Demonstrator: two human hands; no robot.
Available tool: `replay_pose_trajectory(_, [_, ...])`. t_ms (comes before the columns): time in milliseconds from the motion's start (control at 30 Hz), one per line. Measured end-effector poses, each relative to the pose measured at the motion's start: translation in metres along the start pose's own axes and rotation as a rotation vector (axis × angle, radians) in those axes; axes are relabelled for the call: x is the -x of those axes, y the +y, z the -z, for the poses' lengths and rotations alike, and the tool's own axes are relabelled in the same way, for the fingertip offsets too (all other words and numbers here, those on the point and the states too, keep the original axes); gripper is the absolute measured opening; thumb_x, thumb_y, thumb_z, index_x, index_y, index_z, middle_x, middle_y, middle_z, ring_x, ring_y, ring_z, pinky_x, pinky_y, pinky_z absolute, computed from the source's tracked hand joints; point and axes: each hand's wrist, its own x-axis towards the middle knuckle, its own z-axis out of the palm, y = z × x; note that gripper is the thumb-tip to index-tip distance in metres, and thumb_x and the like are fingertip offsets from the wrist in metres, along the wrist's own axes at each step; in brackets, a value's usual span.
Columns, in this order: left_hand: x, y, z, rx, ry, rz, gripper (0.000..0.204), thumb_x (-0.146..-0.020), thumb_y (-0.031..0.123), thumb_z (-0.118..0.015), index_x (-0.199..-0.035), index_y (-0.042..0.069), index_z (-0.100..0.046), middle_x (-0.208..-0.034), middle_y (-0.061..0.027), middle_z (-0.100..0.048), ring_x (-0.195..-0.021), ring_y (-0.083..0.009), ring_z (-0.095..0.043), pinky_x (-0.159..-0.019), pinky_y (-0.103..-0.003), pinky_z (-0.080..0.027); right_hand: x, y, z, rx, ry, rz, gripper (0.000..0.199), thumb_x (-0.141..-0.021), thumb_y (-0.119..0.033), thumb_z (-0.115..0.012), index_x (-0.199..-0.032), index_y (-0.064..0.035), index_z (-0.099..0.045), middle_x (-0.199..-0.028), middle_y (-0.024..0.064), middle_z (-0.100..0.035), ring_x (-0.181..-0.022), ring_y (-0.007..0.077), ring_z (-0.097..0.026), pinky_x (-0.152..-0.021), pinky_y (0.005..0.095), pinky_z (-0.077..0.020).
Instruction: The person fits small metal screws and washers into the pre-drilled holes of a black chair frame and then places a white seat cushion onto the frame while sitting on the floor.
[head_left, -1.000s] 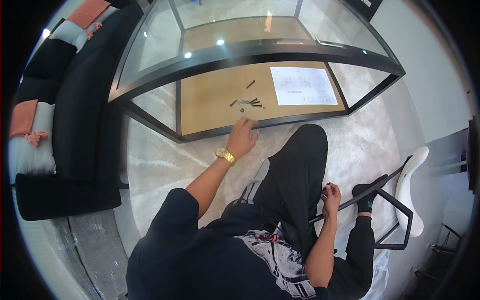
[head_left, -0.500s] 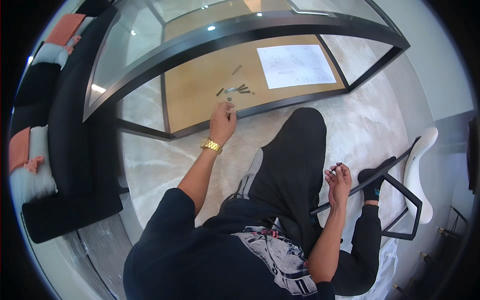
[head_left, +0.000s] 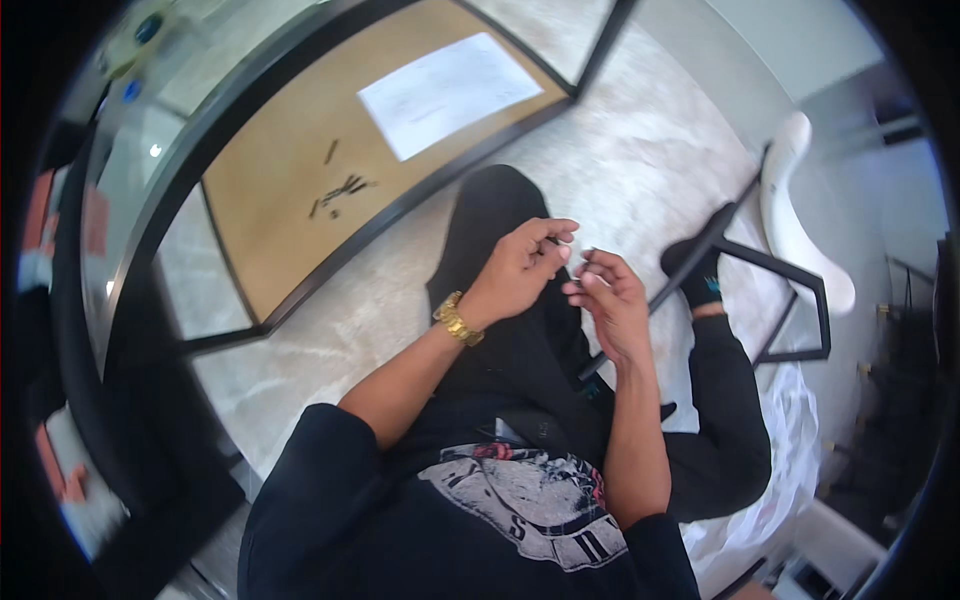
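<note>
My left hand (head_left: 522, 268), with a gold watch (head_left: 458, 319) at its wrist, is raised over my bent leg. Its thumb and fingers are pinched together, and whatever they hold is too small to make out. Close beside it, nearly touching, my right hand (head_left: 612, 305) is closed on a small dark bolt (head_left: 579, 284), partly hidden by the fingers. More dark bolts (head_left: 347, 187) and small hardware lie in a loose group on the tan board (head_left: 270, 225) of the black-framed table (head_left: 355, 237). The picture is somewhat blurred.
A white printed sheet (head_left: 450, 95) lies on the board. Right of me a white curved chair part (head_left: 790, 190) with a black metal frame (head_left: 770, 262) rests by my foot. A pale rug (head_left: 655, 130) covers the floor. A dark sofa (head_left: 150, 440) stands at left.
My left hand has left the hardware on the board and come over to my right hand. My right hand has moved up and left. The view has turned and shifted right.
</note>
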Motion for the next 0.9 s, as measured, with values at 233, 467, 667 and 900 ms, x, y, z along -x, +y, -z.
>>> replay_pose_trajectory(233, [-0.023,-0.004,-0.019,0.169,-0.162,0.278,0.024,-0.104,0.019,-0.061,-0.115,0.0,-0.071,-0.086,-0.0006,-0.068,-0.077,-0.0054,-0.058,-0.07,-0.021,-0.047,0.001,-0.003,0.015,-0.068,0.082,-0.002,0.024,-0.096,0.0,-0.066,-0.118,-0.0006,-0.058,-0.099,0.011,-0.07,-0.084,0.0167,-0.071,-0.069,0.0251,-0.0566])
replay_pose_trajectory(467, [-0.024,-0.005,-0.015,0.333,-0.152,0.337,0.019,-0.101,0.016,-0.066,-0.109,0.0,-0.071,-0.088,-0.0015,-0.068,-0.078,-0.0071,-0.058,-0.072,-0.022,-0.047,0.0,-0.001,0.012,-0.099,0.092,0.036,0.022,-0.094,0.0,-0.07,-0.114,0.002,-0.06,-0.096,0.0106,-0.072,-0.084,0.0157,-0.072,-0.071,0.0238,-0.0555])
replay_pose_trajectory(667, [-0.025,-0.008,-0.013,0.436,-0.136,0.356,0.016,-0.1,0.013,-0.068,-0.11,0.001,-0.071,-0.089,-0.0017,-0.068,-0.081,-0.008,-0.059,-0.075,-0.024,-0.047,0.0,0.004,0.007,0.067,0.149,0.121,0.02,-0.095,-0.002,-0.069,-0.113,0.0045,-0.064,-0.092,0.0093,-0.072,-0.082,0.0136,-0.071,-0.071,0.0242,-0.0551])
replay_pose_trajectory(900, [-0.023,-0.008,-0.015,0.317,-0.174,0.314,0.017,-0.096,0.011,-0.071,-0.109,0.001,-0.075,-0.099,-0.0043,-0.074,-0.083,-0.0072,-0.059,-0.075,-0.024,-0.046,-0.001,0.006,0.009,-0.004,0.146,0.094,0.017,-0.101,-0.008,-0.065,-0.11,0.0053,-0.067,-0.092,0.0089,-0.072,-0.077,0.0119,-0.068,-0.066,0.0226,-0.0514])
